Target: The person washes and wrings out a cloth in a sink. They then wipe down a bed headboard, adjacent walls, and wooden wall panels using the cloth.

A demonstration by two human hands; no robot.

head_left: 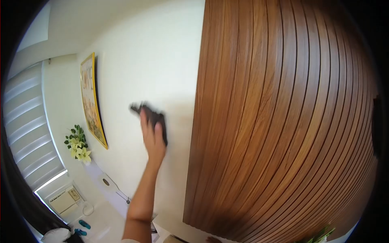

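My left hand is raised against the white wall, its arm reaching up from the bottom edge. The fingers are closed on a dark, bunched cloth, which lies against the wall and is a little blurred. Just to the right of this hand begins a brown wood-slat panel. At the bottom edge, below the panel, a small part of what looks like my right hand shows. Its fingers cannot be made out.
A gold-framed picture hangs left of my hand. Below it are pale lilies and a white paddle-shaped object on a narrow ledge. Blinds, an air conditioner and teal slippers are at far left. Leaves show at bottom right.
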